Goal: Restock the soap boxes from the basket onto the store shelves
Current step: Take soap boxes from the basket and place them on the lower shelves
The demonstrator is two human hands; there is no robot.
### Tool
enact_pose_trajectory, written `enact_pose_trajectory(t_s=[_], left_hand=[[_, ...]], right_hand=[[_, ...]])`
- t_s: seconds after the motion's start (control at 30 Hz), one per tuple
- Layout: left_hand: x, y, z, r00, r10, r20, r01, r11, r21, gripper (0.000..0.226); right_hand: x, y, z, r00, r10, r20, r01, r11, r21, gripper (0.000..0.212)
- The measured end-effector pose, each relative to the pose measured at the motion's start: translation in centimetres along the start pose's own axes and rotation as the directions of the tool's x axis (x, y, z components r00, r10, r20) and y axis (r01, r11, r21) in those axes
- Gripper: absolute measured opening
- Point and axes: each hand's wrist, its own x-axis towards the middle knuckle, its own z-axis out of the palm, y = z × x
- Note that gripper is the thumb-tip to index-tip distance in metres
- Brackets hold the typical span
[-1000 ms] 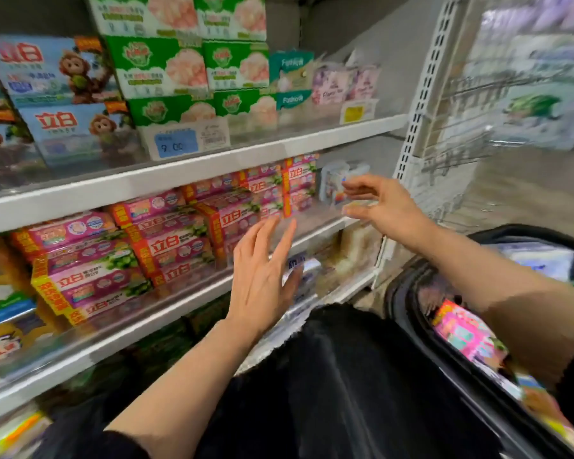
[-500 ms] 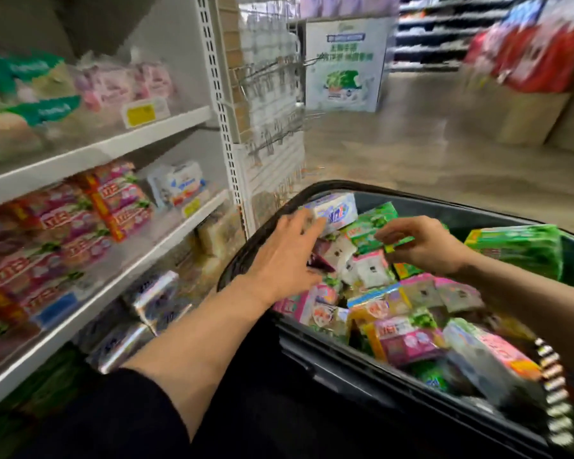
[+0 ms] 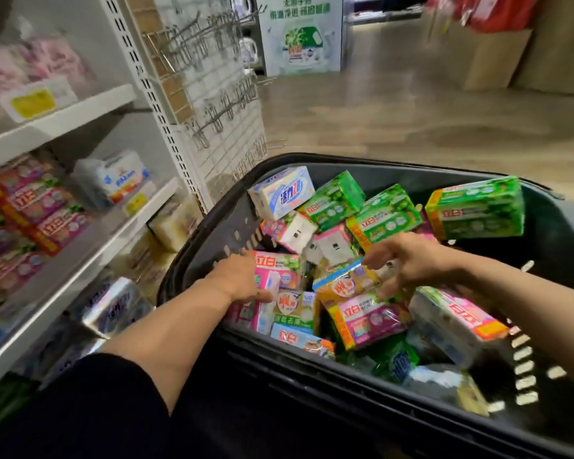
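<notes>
A black basket [image 3: 209, 233] at the lower right is heaped with soap boxes: green packs [image 3: 385, 213], a white-blue box [image 3: 282, 190] and pink packs [image 3: 371, 319]. My left hand [image 3: 236, 279] reaches in at the basket's left side and grips a pink soap box [image 3: 279, 270], thumb on its near face, fingers hidden behind it. My right hand [image 3: 411, 260] hovers over the middle of the heap with fingers spread downward, tips touching an orange pack [image 3: 345, 286]. The store shelves [image 3: 80, 263] stand at the left with rows of pink soap packs [image 3: 37, 210].
A white perforated upright [image 3: 153, 104] and a grid panel with wire hooks [image 3: 212, 77] stand between the shelves and the basket. A white-blue pack [image 3: 120, 177] sits at the shelf's right end. Open wooden floor [image 3: 411, 111] lies beyond, with a display board [image 3: 302, 34] at the back.
The view has swung from the shelves to the basket. Both hands left the shelf and dropped into the basket; the left hand has closed on a pink box.
</notes>
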Motion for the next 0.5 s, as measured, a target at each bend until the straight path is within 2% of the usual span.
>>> enact_pose_trajectory(t_s=[0.07,0.17,0.23,0.27,0.3,0.37,0.4,0.47,0.5], left_hand=[[-0.1,0.1,-0.2,0.999,0.024,-0.039,-0.024,1.0,0.002,0.081],[-0.7,1.0,-0.7,0.986,0.087,-0.143,-0.088,0.996,0.001,0.062],[-1.3,1.6,-1.1,0.949,0.138,-0.283,-0.173,0.979,-0.105,0.053],[-1.6,1.9,-1.3,0.919,0.153,-0.365,-0.238,0.95,-0.2,0.052],[-1.9,2.1,-1.4,0.887,0.161,-0.434,-0.309,0.904,-0.296,0.054],[-2.5,2.6,-1.7,0.829,0.189,-0.527,-0.441,0.8,-0.406,0.06],[-2.7,2.9,-1.9,0.808,0.208,-0.551,-0.478,0.778,-0.407,0.063],[-3.0,3.4,-1.9,0.774,0.256,-0.579,-0.507,0.799,-0.324,0.067],[-3.0,3.6,-1.9,0.755,0.284,-0.591,-0.515,0.814,-0.267,0.068]], right_hand=[[0.1,0.0,-0.5,0.999,-0.047,-0.019,0.045,0.992,-0.114,0.056],[0.3,0.8,-1.6,0.958,-0.169,-0.231,0.119,0.969,-0.217,0.038],[0.0,1.4,-2.4,0.876,-0.202,-0.437,0.104,0.966,-0.239,0.026],[-0.2,1.7,-2.9,0.804,-0.208,-0.557,0.076,0.965,-0.25,0.024],[-0.3,1.9,-3.3,0.711,-0.214,-0.669,0.03,0.961,-0.276,0.025],[-0.6,2.7,-4.4,0.536,-0.177,-0.825,-0.18,0.932,-0.316,0.031],[-0.9,3.3,-5.0,0.508,-0.115,-0.853,-0.318,0.896,-0.31,0.036],[-1.6,4.3,-5.7,0.568,0.098,-0.817,-0.54,0.793,-0.281,0.048],[-2.0,4.7,-5.8,0.599,0.186,-0.779,-0.584,0.767,-0.266,0.053]])
